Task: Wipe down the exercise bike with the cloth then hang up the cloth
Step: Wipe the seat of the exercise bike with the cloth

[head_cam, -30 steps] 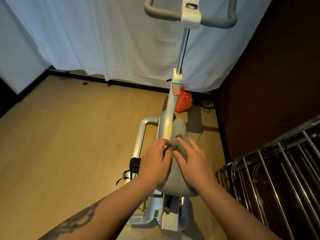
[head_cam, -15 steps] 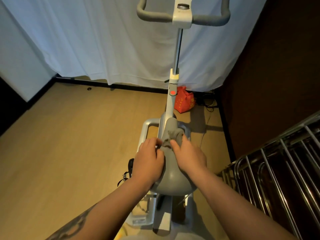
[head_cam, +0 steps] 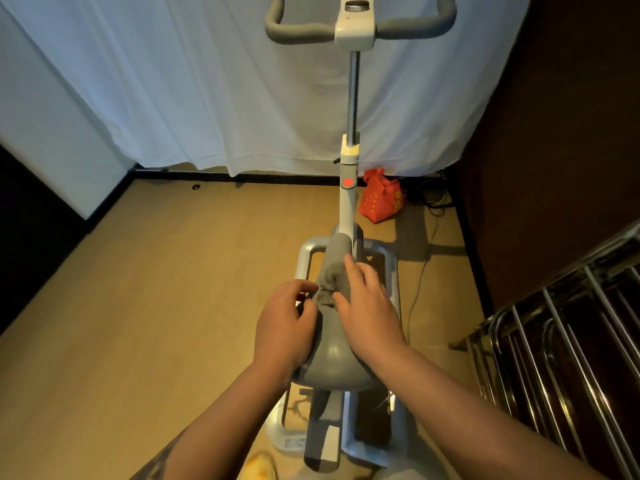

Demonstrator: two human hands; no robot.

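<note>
on the bike saddle [head_cam: 332,358], the right hand [head_cam: 367,306] presses the cloth [head_cam: 332,282]; left hand [head_cam: 284,327] curls beside it, pinching its edge.

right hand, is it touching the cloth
Touching. The head view shows the right hand lying flat on the grey cloth, pressing it against the bike saddle.

i see a tan wooden floor [head_cam: 138,323], a white curtain [head_cam: 190,81], a dark wall [head_cam: 554,150] and a metal rack [head_cam: 571,358] at right.
</note>
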